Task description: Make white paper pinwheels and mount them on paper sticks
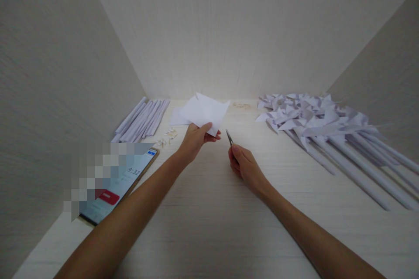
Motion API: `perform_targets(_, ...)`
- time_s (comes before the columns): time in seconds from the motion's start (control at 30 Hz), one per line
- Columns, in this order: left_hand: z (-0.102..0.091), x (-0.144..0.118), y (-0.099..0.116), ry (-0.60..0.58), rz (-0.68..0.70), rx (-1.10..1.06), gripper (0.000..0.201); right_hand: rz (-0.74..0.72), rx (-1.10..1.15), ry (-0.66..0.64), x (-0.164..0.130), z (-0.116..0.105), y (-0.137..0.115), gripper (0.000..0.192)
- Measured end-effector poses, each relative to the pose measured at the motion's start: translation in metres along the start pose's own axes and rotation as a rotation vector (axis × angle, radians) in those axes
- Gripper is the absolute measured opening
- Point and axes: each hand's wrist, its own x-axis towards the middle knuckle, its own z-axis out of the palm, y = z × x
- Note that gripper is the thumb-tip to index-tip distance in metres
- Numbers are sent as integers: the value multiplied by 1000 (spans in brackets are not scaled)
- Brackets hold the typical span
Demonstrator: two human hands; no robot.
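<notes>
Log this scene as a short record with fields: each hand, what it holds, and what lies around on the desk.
left hand: holds a white folded paper sheet above the desk
right hand: grips a thin metal tool, tip pointing toward the paper
left side: rolled paper sticks, small pale bits, a phone with its screen lit
right side: pile of paper pinwheels on long sticks
surface: pale wooden desk, walled on three sides
</notes>
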Motion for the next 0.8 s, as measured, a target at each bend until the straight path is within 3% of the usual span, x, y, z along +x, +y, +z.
perform_targets(0.17, -1, 0, -4, 158, 33, 144, 26, -3, -27, -9, 0, 0, 0, 40)
perform_targets(0.27, 0, 0, -2, 136, 15, 160, 28, -5, -29, -7, 0, 0, -1, 40)
perform_targets(0.53, 4, -2, 10, 76, -29, 3, 2, 3, -41, -15, -1, -1, -2, 38)
perform_targets(0.8, 4, -5, 8, 45, -70, 161, 15, 13, -26, -29, -1, 0, -3, 39)
